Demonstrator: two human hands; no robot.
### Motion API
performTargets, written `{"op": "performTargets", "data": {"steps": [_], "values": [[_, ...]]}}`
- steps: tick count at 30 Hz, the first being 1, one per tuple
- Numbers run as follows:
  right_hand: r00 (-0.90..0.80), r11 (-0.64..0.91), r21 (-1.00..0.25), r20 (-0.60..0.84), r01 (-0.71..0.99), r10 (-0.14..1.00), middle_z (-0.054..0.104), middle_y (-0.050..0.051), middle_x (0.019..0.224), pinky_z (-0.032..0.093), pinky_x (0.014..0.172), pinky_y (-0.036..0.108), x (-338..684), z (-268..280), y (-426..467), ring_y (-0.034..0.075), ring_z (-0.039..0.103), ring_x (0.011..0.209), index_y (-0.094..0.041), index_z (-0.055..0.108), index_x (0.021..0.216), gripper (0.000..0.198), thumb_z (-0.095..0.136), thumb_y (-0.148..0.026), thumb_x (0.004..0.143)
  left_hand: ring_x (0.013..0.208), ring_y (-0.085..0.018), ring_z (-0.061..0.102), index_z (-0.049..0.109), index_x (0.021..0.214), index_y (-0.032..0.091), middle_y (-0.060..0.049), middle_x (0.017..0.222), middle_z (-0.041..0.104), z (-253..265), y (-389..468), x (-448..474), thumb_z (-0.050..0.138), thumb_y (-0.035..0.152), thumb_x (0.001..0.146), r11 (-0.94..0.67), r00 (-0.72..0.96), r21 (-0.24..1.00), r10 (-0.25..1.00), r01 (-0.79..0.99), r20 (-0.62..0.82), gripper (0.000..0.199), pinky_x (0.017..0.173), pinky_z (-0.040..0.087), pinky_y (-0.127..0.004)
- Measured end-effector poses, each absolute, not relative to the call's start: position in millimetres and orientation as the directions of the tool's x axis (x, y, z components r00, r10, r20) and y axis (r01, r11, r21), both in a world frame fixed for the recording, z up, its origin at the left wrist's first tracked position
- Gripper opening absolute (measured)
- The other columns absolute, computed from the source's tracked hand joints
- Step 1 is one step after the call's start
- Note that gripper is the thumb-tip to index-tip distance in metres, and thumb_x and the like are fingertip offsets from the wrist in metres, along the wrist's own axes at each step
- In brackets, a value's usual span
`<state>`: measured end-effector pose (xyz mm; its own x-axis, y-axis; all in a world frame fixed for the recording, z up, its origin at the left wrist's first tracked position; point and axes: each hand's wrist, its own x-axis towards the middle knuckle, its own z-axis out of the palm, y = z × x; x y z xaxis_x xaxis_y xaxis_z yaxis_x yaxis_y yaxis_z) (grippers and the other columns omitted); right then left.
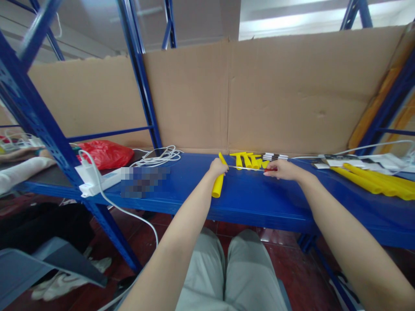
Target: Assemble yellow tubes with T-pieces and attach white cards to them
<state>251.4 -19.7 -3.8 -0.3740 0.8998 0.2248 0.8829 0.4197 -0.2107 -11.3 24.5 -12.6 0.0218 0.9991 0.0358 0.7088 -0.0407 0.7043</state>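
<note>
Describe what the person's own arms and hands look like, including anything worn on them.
The left hand and right hand are bare, without gloves. The left forearm and right forearm show no sleeves, watch, bracelet or markings, and taper towards slim wrists. Rings are too small to judge here.

No legible text, labels, numbers or signs.

A yellow tube [217, 186] and a red-handled tool [271, 169] with a silvery shaft [247, 168] show against a solid blue shelf [259, 203]. More yellow tubes [376, 182], black-and-white strips [275, 156], a red bag [105, 154], white cable [164, 157] and brown cardboard [275, 90] share the scene with pale grey trousers [251, 268] and dark red floor tiles [285, 263].
</note>
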Motion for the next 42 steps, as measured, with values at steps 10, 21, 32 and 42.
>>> {"op": "performTargets", "data": {"steps": [10, 21, 32, 42], "values": [[-0.295, 0.380, -0.236, 0.327, 0.894, 0.898, 0.062, 0.000, 0.065, 0.039, 0.054, 0.025, 251.4, -12.6, -14.6, 0.016, 0.055, 0.061, -0.022, 0.053, 0.071, 0.014, 0.062, -0.031, 0.067, 0.067, -0.016, 0.070, 0.068, 0.090, 0.003, -0.017, 0.090, 0.073, -13.9, 24.0, -11.3, 0.062, 0.009, 0.081, -0.054, 0.025, 0.713, 0.998, 0.699, 0.051, 0.012, 0.055, 0.051, -0.020], [-0.334, 0.388, -0.276, 0.223, 0.880, 0.916, 0.068, 0.005, 0.071, 0.044, 0.060, 0.029, 253.0, -9.1, -16.5, 0.020, 0.060, 0.068, -0.020, 0.061, 0.072, 0.021, 0.061, -0.041, 0.073, 0.066, -0.017, 0.069, 0.068, 0.087, 0.003, -0.017, 0.090, 0.073, -14.2, 25.4, -11.7, 0.061, 0.007, 0.080, -0.057, 0.027, 0.721, 0.998, 0.691, 0.053, 0.010, 0.054, 0.051, -0.022], [-0.361, 0.397, -0.168, 0.209, 0.902, 0.909, 0.069, 0.005, 0.071, 0.042, 0.058, 0.027, 254.3, -7.3, -15.2, 0.018, 0.060, 0.064, -0.020, 0.064, 0.070, 0.024, 0.059, -0.042, 0.077, 0.067, -0.016, 0.069, 0.068, 0.086, 0.003, -0.016, 0.090, 0.073, -14.3, 26.8, -11.5, 0.063, 0.008, 0.080, -0.051, 0.022, 0.716, 0.999, 0.697, 0.049, 0.009, 0.055, 0.052, -0.021], [-0.290, 0.357, -0.281, 0.253, 0.891, 0.923, 0.067, 0.004, 0.071, 0.044, 0.061, 0.027, 252.7, -12.8, -12.3, 0.019, 0.061, 0.067, -0.021, 0.058, 0.076, 0.016, 0.065, -0.034, 0.069, 0.065, -0.016, 0.069, 0.068, 0.085, 0.004, -0.016, 0.088, 0.073, -14.0, 25.2, -11.3, 0.062, 0.007, 0.079, -0.052, 0.016, 0.728, 0.998, 0.684, 0.056, 0.009, 0.054, 0.052, -0.021]]}}
